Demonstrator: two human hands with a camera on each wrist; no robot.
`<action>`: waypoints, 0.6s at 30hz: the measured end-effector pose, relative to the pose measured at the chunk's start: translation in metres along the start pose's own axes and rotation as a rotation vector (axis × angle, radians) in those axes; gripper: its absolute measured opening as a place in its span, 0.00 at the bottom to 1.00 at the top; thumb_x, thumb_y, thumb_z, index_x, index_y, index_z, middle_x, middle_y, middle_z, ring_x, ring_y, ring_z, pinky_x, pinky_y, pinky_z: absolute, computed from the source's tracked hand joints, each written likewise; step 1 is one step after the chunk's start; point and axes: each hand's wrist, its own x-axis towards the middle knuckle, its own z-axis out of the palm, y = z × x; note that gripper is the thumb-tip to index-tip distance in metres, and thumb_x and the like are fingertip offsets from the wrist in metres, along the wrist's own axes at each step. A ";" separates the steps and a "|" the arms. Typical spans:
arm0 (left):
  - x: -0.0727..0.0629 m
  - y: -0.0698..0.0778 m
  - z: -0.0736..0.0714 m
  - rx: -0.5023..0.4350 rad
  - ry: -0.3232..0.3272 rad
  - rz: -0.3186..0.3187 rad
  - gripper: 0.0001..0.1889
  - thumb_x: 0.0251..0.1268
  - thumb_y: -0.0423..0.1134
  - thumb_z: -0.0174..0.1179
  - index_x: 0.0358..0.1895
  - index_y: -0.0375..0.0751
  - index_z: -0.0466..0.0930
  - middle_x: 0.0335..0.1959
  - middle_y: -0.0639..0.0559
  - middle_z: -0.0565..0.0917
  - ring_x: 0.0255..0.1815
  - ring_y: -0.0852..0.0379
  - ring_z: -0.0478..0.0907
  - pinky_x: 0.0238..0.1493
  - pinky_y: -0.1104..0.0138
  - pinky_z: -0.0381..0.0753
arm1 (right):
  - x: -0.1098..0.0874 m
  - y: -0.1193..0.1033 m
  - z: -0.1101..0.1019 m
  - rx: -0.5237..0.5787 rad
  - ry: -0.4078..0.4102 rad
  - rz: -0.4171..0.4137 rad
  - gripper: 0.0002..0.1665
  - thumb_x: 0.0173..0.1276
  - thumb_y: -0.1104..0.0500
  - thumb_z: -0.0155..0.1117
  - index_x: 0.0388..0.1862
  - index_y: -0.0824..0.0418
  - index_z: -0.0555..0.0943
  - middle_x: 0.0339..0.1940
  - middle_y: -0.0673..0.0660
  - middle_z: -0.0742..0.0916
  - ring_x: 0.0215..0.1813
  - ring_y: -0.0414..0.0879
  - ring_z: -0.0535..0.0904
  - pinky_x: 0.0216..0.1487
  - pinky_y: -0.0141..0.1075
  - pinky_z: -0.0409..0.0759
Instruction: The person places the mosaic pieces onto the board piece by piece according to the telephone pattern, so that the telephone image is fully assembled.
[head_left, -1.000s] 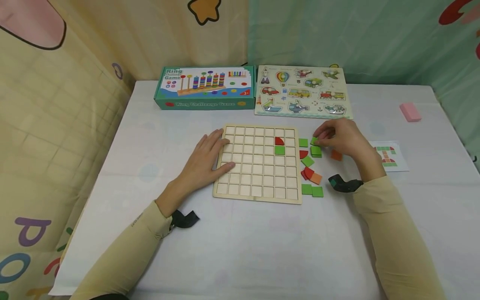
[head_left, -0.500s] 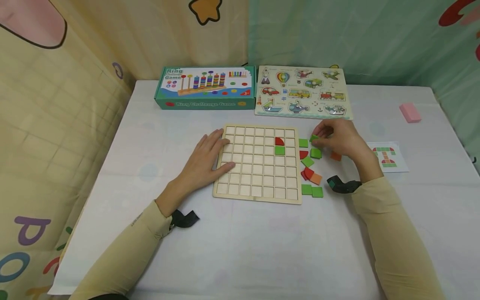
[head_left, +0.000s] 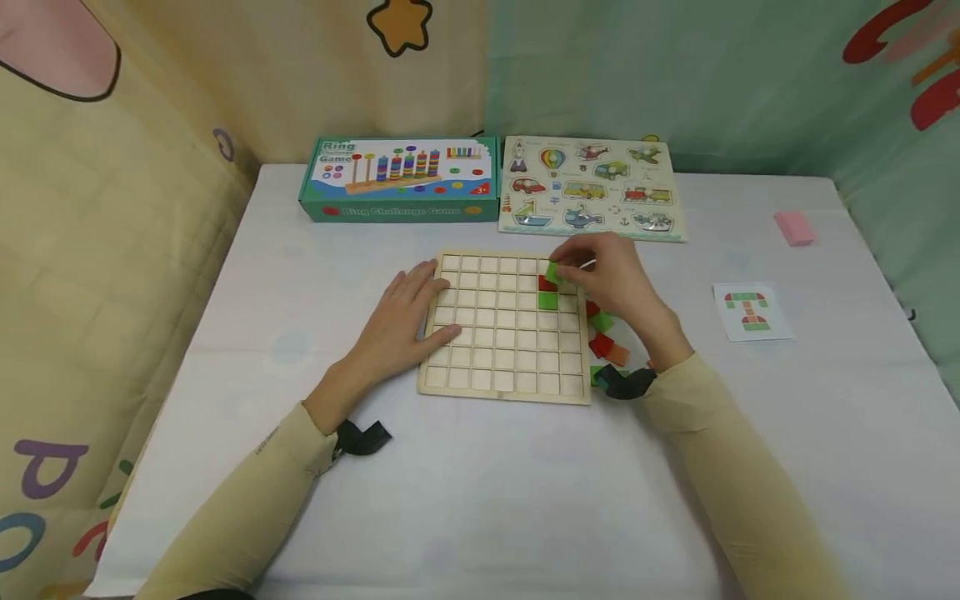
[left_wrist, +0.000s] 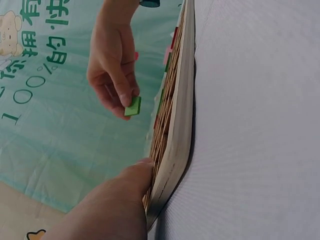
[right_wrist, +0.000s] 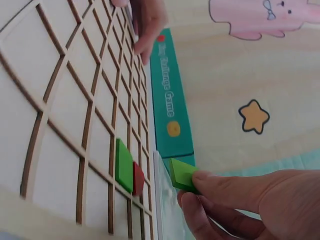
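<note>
My right hand [head_left: 609,271] pinches a green square tile [right_wrist: 182,175] between thumb and fingers, above the upper right part of a wooden grid board [head_left: 504,393]. Under it, a red quarter-round tile [right_wrist: 138,179] sits in one cell, partly covered in the head view. Directly below that, a green square tile [head_left: 548,301] fills the neighbouring cell. My left hand [head_left: 397,321] rests on the board's left edge, thumb and fingers spread over the rim. In the left wrist view, the held tile is well clear of the board's surface.
Loose green, red and orange tiles [head_left: 617,355] lie along the board's right side, partly hidden by my right arm. A pattern card [head_left: 750,312] and a pink block [head_left: 793,227] lie farther right. Behind stand a Ring Challenge Game box [head_left: 397,179] and a vehicle puzzle [head_left: 592,187].
My right hand has picked up a green tile from the loose pieces and carried it left over the board. My left hand stays on the board's edge. The head view has shifted slightly.
</note>
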 end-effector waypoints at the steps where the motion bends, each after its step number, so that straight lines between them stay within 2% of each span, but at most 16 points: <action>1: 0.000 0.000 0.000 -0.006 0.004 -0.002 0.37 0.72 0.61 0.63 0.72 0.38 0.70 0.84 0.39 0.59 0.87 0.44 0.52 0.88 0.48 0.44 | 0.002 -0.005 0.004 0.004 -0.005 -0.007 0.09 0.74 0.65 0.70 0.50 0.64 0.89 0.45 0.63 0.91 0.48 0.57 0.89 0.55 0.52 0.86; 6: 0.000 0.001 0.004 -0.023 0.003 0.006 0.37 0.72 0.61 0.63 0.72 0.37 0.70 0.84 0.39 0.59 0.87 0.44 0.51 0.88 0.48 0.44 | 0.010 -0.006 0.025 0.015 0.019 -0.043 0.07 0.72 0.66 0.71 0.47 0.64 0.89 0.41 0.63 0.92 0.45 0.56 0.89 0.51 0.50 0.87; 14: -0.002 0.000 0.004 -0.006 0.015 0.008 0.37 0.73 0.61 0.62 0.73 0.38 0.69 0.84 0.40 0.59 0.87 0.44 0.51 0.88 0.48 0.44 | 0.011 0.001 0.046 0.008 0.165 -0.077 0.06 0.71 0.64 0.73 0.46 0.61 0.90 0.41 0.60 0.93 0.41 0.53 0.88 0.46 0.46 0.86; 18: -0.003 -0.002 0.000 0.003 0.007 0.005 0.37 0.73 0.61 0.62 0.73 0.38 0.69 0.85 0.40 0.58 0.87 0.44 0.50 0.88 0.48 0.44 | 0.012 -0.001 0.050 0.009 0.140 -0.092 0.05 0.71 0.65 0.73 0.44 0.61 0.90 0.40 0.60 0.92 0.40 0.53 0.88 0.45 0.46 0.85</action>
